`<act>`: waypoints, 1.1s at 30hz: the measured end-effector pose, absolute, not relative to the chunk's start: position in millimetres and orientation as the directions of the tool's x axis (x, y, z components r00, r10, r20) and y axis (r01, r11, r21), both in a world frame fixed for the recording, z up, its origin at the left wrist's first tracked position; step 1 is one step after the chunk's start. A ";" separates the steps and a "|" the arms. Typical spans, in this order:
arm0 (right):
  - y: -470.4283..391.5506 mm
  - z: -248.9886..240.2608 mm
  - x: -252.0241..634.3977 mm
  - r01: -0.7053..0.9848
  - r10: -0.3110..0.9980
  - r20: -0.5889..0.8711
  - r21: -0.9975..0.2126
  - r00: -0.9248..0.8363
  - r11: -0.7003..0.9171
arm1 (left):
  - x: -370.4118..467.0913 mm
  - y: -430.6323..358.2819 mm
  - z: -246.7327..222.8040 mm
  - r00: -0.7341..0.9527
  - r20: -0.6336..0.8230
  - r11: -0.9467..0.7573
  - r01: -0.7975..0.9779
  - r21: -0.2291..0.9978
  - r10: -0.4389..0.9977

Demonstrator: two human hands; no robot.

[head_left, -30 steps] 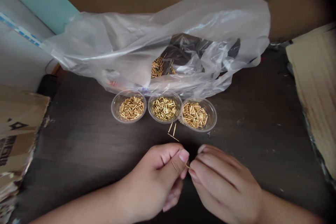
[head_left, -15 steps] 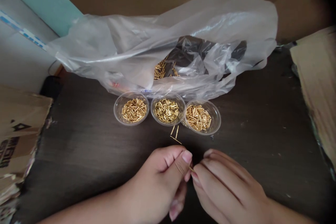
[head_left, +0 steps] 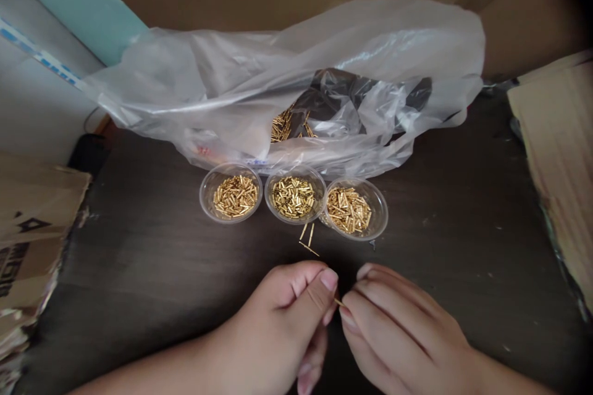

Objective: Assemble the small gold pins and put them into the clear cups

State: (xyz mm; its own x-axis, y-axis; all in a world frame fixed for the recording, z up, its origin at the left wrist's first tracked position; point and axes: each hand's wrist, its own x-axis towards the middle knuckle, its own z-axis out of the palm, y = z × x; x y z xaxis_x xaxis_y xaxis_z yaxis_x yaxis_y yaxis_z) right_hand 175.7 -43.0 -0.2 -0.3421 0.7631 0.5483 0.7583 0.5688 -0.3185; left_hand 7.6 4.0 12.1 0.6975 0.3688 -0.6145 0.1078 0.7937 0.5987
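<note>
Okay, both hands meet over the near tabletop [head_left: 162, 271], a thin gold pin [head_left: 339, 302] bridging the gap between them. Left grip [head_left: 287, 327]: thumb pressed down on the forefinger, clamped on one end of the pin. Right grip [head_left: 403, 327]: fingers curled, fingertips seemingly closed on the other end; exact contact hidden. Only a short bit shows, so can't tell if it's one piece or two joined.

Doing this well probably means a light pinch near the ends, both sides in one line, since something this slim could bend or slip if pushed at an angle. Wrists look best held low and steady; a dropped piece would likely roll. More light on the fingertips might help too, pin is mostly covered.

Three loose gold pins [head_left: 309, 249] lie just beyond the fingers; best not brushed by the knuckles. Behind them, left cup [head_left: 206, 196], middle cup [head_left: 320, 188] and right cup [head_left: 380, 213], each with short gold pieces. Crumpled plastic bag [head_left: 222, 74] at back, more gold pins inside.
</note>
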 end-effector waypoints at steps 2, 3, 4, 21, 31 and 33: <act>-41.6 0.8 174.0 0.755 0.769 0.546 -0.333 -0.334 0.564 | 8.1 3.2 11.5 0.697 -0.611 0.789 0.106 0.605 0.375; -41.1 1.3 173.1 0.755 0.770 0.549 -0.338 -0.327 0.562 | 8.4 2.7 11.1 0.699 -0.607 0.788 0.102 0.608 0.378; -40.8 1.5 172.5 0.755 0.771 0.550 -0.343 -0.320 0.559 | 8.5 2.2 10.8 0.699 -0.605 0.787 0.099 0.609 0.380; -35.8 -2.4 173.6 0.592 0.870 0.432 -0.647 -0.236 0.481 | 4.7 1.0 9.0 0.710 -0.554 0.717 0.099 0.690 0.435; -34.4 -2.3 174.7 0.571 0.881 0.405 -0.674 -0.245 0.469 | 4.3 1.0 7.4 0.722 -0.520 0.683 0.089 0.725 0.458; -34.7 -2.6 174.9 0.569 0.881 0.403 -0.675 -0.248 0.469 | 3.8 1.2 7.7 0.721 -0.526 0.690 0.093 0.718 0.451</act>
State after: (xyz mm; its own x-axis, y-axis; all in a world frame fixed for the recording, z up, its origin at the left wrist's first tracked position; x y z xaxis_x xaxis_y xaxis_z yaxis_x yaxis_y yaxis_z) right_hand 174.9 -34.7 -2.6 -0.2483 0.8809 0.4030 0.5691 0.4693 -0.6752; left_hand 3.8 1.2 7.7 0.7209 0.4508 -0.5263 0.0931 0.6896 0.7182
